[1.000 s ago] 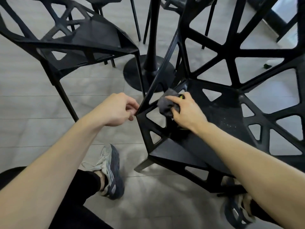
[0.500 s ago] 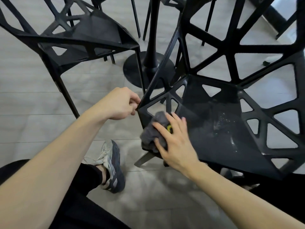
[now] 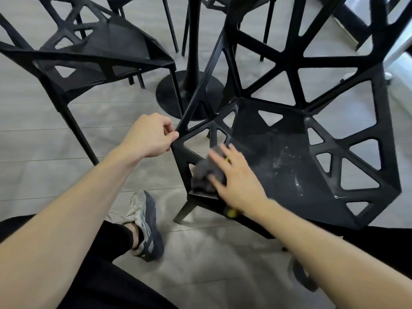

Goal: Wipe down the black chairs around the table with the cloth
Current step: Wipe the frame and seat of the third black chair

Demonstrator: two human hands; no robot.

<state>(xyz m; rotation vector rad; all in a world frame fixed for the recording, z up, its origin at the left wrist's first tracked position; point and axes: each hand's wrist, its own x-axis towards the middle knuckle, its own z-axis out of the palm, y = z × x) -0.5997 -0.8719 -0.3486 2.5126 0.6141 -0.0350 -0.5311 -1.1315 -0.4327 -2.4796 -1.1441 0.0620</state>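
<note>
A black chair (image 3: 289, 157) with triangular cut-outs fills the right half of the head view, its seat facing me and speckled with pale dust. My right hand (image 3: 236, 177) lies with straight, spread fingers on a dark grey cloth (image 3: 204, 175), pressing it against the seat's left front corner. My left hand (image 3: 151, 134) is curled and pinches the chair's left edge where the armrest bar meets the seat. A second black chair (image 3: 100, 50) stands at the upper left.
The black table pedestal (image 3: 191, 52) and its round base (image 3: 169, 94) stand between the two chairs. More chair legs show behind it. My shoe (image 3: 145, 221) rests on the grey floor below the near chair's front leg.
My right hand slid the cloth from the back left of the seat down to its front left corner, then slightly right. My left hand kept its grip on the chair edge.
</note>
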